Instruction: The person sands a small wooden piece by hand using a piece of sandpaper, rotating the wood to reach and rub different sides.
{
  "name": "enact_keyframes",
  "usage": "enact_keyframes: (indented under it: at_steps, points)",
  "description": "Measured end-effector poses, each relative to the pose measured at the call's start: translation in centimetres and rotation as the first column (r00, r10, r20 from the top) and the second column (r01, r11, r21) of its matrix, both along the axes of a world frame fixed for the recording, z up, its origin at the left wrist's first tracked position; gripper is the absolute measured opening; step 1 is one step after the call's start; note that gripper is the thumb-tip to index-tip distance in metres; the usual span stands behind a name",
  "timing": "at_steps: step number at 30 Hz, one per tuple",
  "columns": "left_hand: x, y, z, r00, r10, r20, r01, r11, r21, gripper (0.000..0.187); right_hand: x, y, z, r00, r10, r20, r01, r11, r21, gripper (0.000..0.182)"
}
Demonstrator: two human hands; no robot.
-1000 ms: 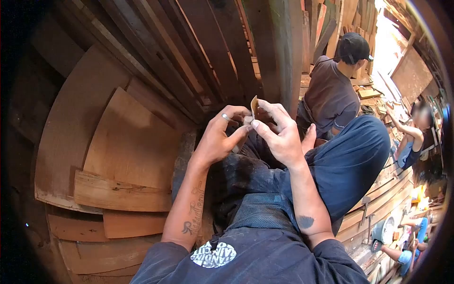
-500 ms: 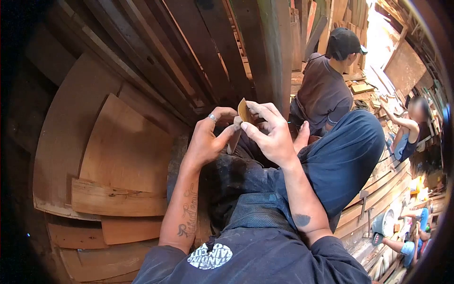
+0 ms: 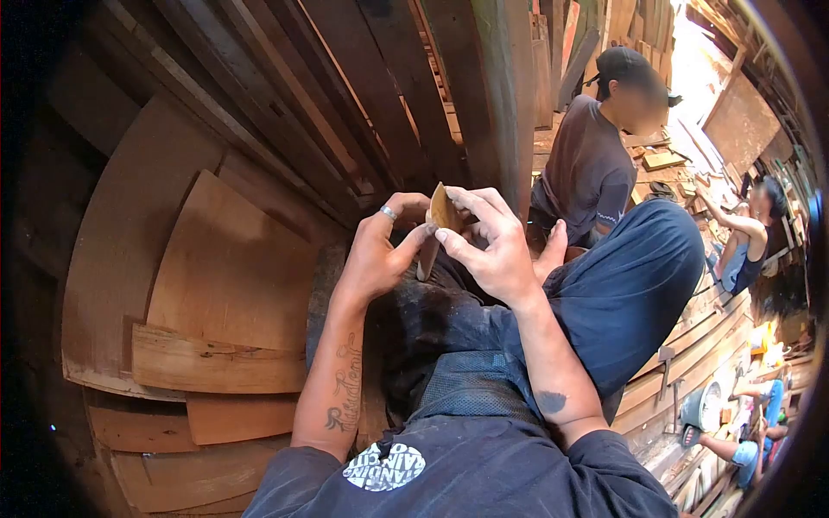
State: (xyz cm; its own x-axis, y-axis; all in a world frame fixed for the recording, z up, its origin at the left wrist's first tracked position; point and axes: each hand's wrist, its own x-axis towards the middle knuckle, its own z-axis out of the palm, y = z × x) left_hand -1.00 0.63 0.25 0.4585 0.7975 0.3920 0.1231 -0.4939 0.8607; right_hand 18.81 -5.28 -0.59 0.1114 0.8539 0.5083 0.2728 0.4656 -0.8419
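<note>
My left hand [image 3: 384, 242], with a ring on one finger, is closed with thumb and fingers on a small wooden piece [image 3: 427, 256]. Its lower end shows below my thumb; the rest is hidden by my fingers. Against it, my right hand [image 3: 496, 242] pinches a thin, curved, tan sheet [image 3: 442, 205] that looks like sandpaper. Both hands meet above my lap, nearly touching. How far the sheet wraps round the wood is hidden.
Wooden panels [image 3: 233, 268] lie stacked at left, and dark boards [image 3: 389, 78] stand ahead. A person in a dark cap [image 3: 591, 155] sits close by at right; another person [image 3: 744, 237] sits farther off. A hammer [image 3: 665, 367] and a bucket [image 3: 701, 406] are at lower right.
The tan sheet and my right fingers have shifted slightly left and tilted more upright against the wood. The nearby person has turned their head towards me.
</note>
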Motion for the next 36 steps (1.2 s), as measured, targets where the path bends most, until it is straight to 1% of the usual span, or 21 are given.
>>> enact_keyframes:
  at_steps: [3,6,8,9,10,11,13,15,16,19,20,23,24,27,28,31,32,33,34,35,36]
  points:
    - [0.0,-0.1,0.4,1.000,-0.003,0.022,0.003,1.000,-0.009,0.031,0.0,0.0,0.0,1.000,0.021,-0.009,-0.020,0.999,0.047,0.054]
    - [0.3,-0.5,0.5,1.000,-0.017,0.018,0.017,1.000,0.003,0.030,-0.3,-0.2,0.6,0.997,0.058,-0.050,-0.056,0.998,0.033,0.053]
    - [-0.1,-0.2,0.4,1.000,-0.020,0.013,0.020,0.998,-0.053,0.030,0.5,0.5,-1.0,1.000,-0.015,-0.021,0.014,1.000,-0.016,0.052]
    - [-0.2,-0.1,0.4,1.000,-0.024,0.011,0.025,0.996,-0.080,0.030,0.5,0.7,-0.7,0.999,-0.054,-0.005,0.053,0.998,-0.039,0.052]
    - [-0.3,0.0,0.5,1.000,-0.020,0.007,0.021,0.996,-0.090,0.030,0.5,0.8,-0.4,0.996,-0.071,-0.052,0.068,0.997,-0.045,0.050]
    - [-0.3,0.0,0.4,1.000,-0.016,0.005,0.016,0.995,-0.102,0.030,0.7,0.3,0.0,0.995,-0.062,-0.074,0.058,0.997,-0.057,0.049]
    - [-0.2,-0.2,0.4,1.000,-0.015,0.006,0.016,0.992,-0.122,0.030,0.4,-0.1,1.0,0.992,-0.005,-0.129,0.008,1.000,0.022,0.050]
    - [-0.1,-0.4,0.8,1.000,-0.027,0.006,0.028,0.992,-0.127,0.030,-0.3,-0.5,1.2,0.979,0.079,-0.188,-0.078,0.997,0.014,0.051]
    - [-0.1,-0.4,0.7,1.000,-0.023,0.001,0.023,0.993,-0.113,0.030,-0.1,0.0,0.4,0.992,0.077,-0.101,-0.077,0.997,0.000,0.052]
    - [-0.2,-0.2,0.6,0.999,-0.031,-0.016,0.030,0.996,-0.087,0.031,0.4,1.1,-1.1,0.999,0.001,-0.039,-0.004,0.998,-0.068,0.053]
    - [-0.2,-0.2,0.6,0.999,-0.038,-0.016,0.037,0.995,-0.091,0.031,0.4,1.0,-1.3,0.996,0.021,-0.090,-0.025,0.999,-0.040,0.053]
    - [0.2,-0.3,0.4,0.999,-0.033,-0.005,0.033,0.998,-0.057,0.032,-0.1,-0.1,1.0,0.989,0.105,-0.105,-0.101,0.994,0.043,0.052]
    - [0.1,-0.4,0.4,1.000,-0.026,-0.004,0.026,0.999,-0.034,0.033,0.0,0.0,0.8,0.992,0.095,-0.084,-0.092,0.995,0.035,0.052]
    - [-0.2,-0.1,0.2,1.000,-0.028,0.007,0.028,0.999,-0.046,0.034,0.4,0.7,-0.6,0.999,0.018,-0.042,-0.019,0.999,-0.030,0.053]
    - [-0.1,-0.1,0.5,1.000,-0.030,-0.004,0.030,0.999,-0.029,0.034,0.3,0.6,-0.5,0.998,0.031,-0.063,-0.031,0.999,-0.006,0.054]
    - [0.1,-0.6,0.7,0.999,-0.023,-0.026,0.023,1.000,0.002,0.035,-0.2,-0.5,1.5,0.997,0.037,0.068,-0.044,0.995,0.094,0.054]
    - [0.2,-0.6,0.6,0.999,-0.020,-0.031,0.020,1.000,0.013,0.036,-0.1,-0.2,1.2,0.996,0.009,0.092,-0.018,0.995,0.102,0.054]
    - [0.2,-0.4,0.5,0.999,-0.019,-0.036,0.020,0.999,0.026,0.036,0.0,0.0,0.7,0.998,-0.008,0.062,0.004,0.998,0.056,0.054]
    - [0.0,-0.2,0.2,1.000,-0.014,-0.009,0.013,0.998,-0.054,0.037,0.1,0.2,0.2,0.999,-0.027,0.035,0.027,1.000,0.009,0.054]
    - [-0.1,-0.1,0.2,1.000,-0.020,0.003,0.020,0.998,-0.066,0.037,0.3,0.3,-0.1,0.999,-0.050,0.011,0.050,0.998,-0.037,0.054]
    - [-0.2,-0.1,0.3,1.000,-0.027,0.015,0.028,0.997,-0.078,0.037,0.4,0.2,0.3,0.995,-0.066,0.073,0.067,0.998,-0.003,0.054]
